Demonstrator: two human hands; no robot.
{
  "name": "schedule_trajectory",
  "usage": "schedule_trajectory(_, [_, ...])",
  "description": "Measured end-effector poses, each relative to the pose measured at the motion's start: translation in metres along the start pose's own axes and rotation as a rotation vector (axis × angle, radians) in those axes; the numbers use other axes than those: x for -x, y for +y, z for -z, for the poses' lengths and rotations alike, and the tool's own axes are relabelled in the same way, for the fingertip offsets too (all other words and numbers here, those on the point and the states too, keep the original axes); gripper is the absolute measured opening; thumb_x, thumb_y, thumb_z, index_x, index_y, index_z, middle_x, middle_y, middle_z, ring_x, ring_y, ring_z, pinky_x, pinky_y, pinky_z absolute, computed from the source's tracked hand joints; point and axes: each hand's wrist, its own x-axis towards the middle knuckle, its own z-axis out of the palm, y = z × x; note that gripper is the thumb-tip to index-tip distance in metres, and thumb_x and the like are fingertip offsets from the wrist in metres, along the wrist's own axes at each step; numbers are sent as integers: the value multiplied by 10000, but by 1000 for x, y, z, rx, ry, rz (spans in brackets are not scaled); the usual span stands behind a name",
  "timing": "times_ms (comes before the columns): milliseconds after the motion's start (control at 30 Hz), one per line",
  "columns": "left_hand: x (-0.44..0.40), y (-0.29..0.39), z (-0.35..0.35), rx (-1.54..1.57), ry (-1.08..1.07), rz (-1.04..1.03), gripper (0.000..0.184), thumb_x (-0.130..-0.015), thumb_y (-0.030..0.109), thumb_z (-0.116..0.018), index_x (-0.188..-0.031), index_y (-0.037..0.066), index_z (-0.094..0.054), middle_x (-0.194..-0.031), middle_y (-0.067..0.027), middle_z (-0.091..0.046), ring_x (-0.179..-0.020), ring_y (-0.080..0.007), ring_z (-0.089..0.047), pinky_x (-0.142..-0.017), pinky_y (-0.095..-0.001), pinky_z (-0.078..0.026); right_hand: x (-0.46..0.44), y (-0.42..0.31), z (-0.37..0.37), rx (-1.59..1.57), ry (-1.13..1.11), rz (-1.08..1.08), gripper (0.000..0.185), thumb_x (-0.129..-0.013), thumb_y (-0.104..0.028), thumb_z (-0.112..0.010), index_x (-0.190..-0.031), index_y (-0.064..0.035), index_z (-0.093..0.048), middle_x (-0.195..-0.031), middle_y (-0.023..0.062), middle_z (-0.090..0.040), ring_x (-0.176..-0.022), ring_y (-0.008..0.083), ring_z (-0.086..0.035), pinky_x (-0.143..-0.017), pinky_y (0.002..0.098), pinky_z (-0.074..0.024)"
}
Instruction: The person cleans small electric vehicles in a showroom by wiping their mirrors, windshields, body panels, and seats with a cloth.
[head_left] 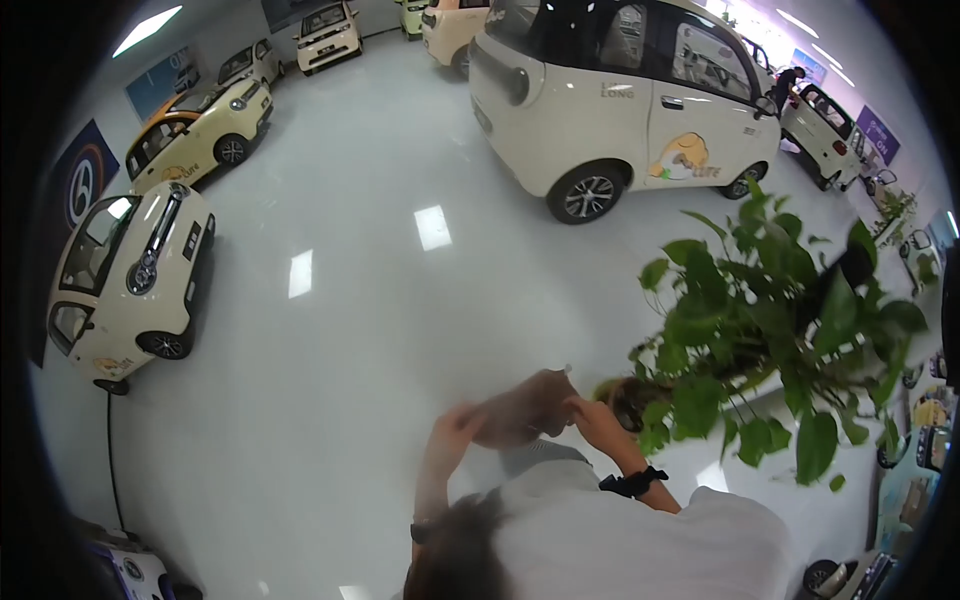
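Note:
A brown cloth [525,408] is stretched between my two hands in front of my body, its left part smeared by motion. My left hand [456,428] has its fingers closed on the cloth's left end. At the opposite end, the fingers of my right hand [592,416] pinch the cloth near a corner that sticks up. A leafy green plant [740,330] stands just right of my right hand, its stems gathered near the hand.
A cream-white car [610,110] is parked ahead, beyond the plant. Another white car [130,270] stands at the left, with a yellow car [200,135] behind it. Glossy grey floor [350,350] lies between them. A person [790,85] stands far off at the upper right.

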Motion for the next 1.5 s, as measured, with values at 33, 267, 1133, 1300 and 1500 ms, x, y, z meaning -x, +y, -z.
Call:
schedule_trajectory(33, [-26,5,10,33,27,55,266,-957,190,-641,-1102,-31,-669,-923,-95,-696,-824,-183,-621,-748,-334,-506,-34,1,3,-18,-13,23,248,-944,-89,-504,-1152,-62,-636,-919,211,-708,-872,409,-680,-776,461,-537])
schedule_trajectory(267, [-175,51,98,26,341,251,149,-988,179,-624,-1054,52,-666,-801,33,-603,-657,-61,-508,-545,-244,-385,-313,-75,46,185,-28,251,290,-968,-121,-497,-1229,-93,-620,-933,217,-695,-879,408,-669,-776,468,-542])
schedule_trajectory(1133, [-1024,157,165,-247,-346,13,185,-1046,175,-504,-1090,-3,-530,-946,-134,-686,-758,-258,-740,-599,-339,-598,-813,49,223,-436,622,-337,258,-1005,-104,-469,-1183,-11,-632,-1011,157,-717,-908,256,-714,-796,349,-568])
schedule_trajectory(1300, [-1131,207,78,-10,-576,-18,162,-1034,113,-511,-1100,-35,-514,-1021,-156,-647,-874,-293,-733,-732,-352,-607,-858,124,254,-903,974,-498,288,-1035,-132,-437,-1242,-17,-600,-1113,125,-693,-980,229,-706,-834,355,-591])
schedule_trajectory(1500, [-1259,199,74,-140,-617,1,129,-1039,69,-489,-1068,-51,-529,-1022,-158,-645,-924,-297,-731,-816,-364,-607,-998,218,349,-768,1079,-408,287,-1032,-151,-472,-1239,-21,-622,-1118,83,-691,-1031,206,-683,-840,346,-586])
